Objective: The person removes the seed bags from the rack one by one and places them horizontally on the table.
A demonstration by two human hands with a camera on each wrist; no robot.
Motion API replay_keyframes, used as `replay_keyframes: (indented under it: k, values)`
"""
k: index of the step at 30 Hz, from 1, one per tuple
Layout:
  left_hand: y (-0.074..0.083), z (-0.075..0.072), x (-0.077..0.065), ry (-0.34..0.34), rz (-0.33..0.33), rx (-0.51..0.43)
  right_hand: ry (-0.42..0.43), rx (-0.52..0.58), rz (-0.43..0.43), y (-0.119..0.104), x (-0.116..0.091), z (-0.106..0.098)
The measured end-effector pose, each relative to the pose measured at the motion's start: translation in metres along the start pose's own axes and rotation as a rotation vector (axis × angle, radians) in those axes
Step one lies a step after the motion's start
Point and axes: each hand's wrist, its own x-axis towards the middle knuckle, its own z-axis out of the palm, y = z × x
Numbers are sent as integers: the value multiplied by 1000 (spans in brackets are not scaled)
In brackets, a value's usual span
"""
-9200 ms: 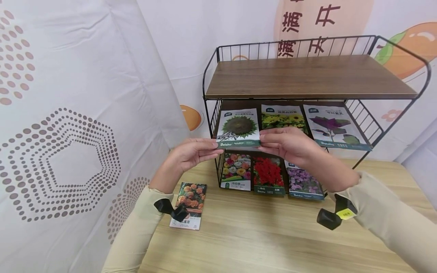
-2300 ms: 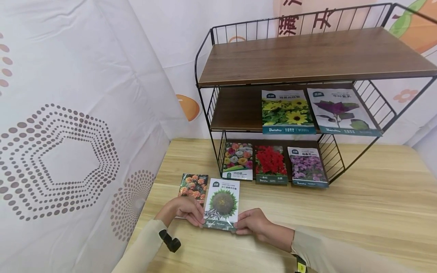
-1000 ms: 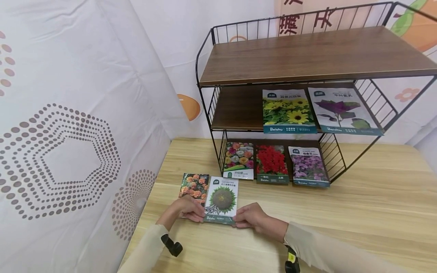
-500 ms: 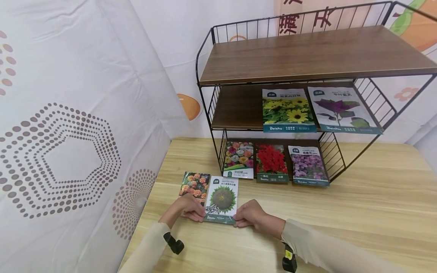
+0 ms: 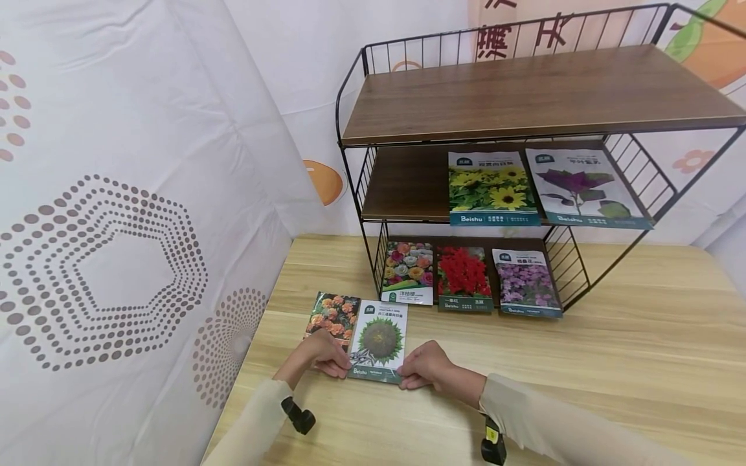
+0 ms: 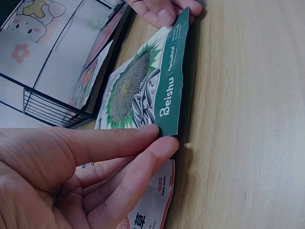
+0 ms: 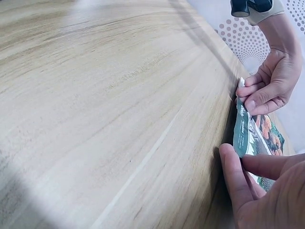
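Observation:
A white seed packet [image 5: 380,340] with a sunflower head and a green bottom band lies on the wooden table, in front of the rack's left end. My left hand [image 5: 320,355] pinches its lower left corner, thumb on top and a finger beneath, as the left wrist view shows. The lower right corner is pinched by my right hand [image 5: 428,366]. Directly left of this packet lies an orange marigold seed packet [image 5: 335,316], its lower part hidden behind my left hand. In the right wrist view the sunflower packet's band [image 7: 241,131] is slightly bent between both hands.
A black wire rack with brown shelves [image 5: 524,97] stands behind. Its middle shelf holds a yellow-flower packet [image 5: 493,189] and a purple-leaf packet [image 5: 585,188]. On the bottom tier are mixed-rose [image 5: 408,272], red-flower [image 5: 464,278] and purple-flower packets [image 5: 527,283].
Since the oldest frame, both hands have brought the sunflower packet from the middle shelf's left end down beside the marigold packet. Over the last second, the marigold packet has shifted slightly; the hands barely move.

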Motion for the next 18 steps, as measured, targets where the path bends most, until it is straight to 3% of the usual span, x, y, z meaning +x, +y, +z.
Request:
replay_keyframes:
  k: [18]
  values:
    - [3,6,-1,64,1,102,1,-64,-29,-4,-5,-2]
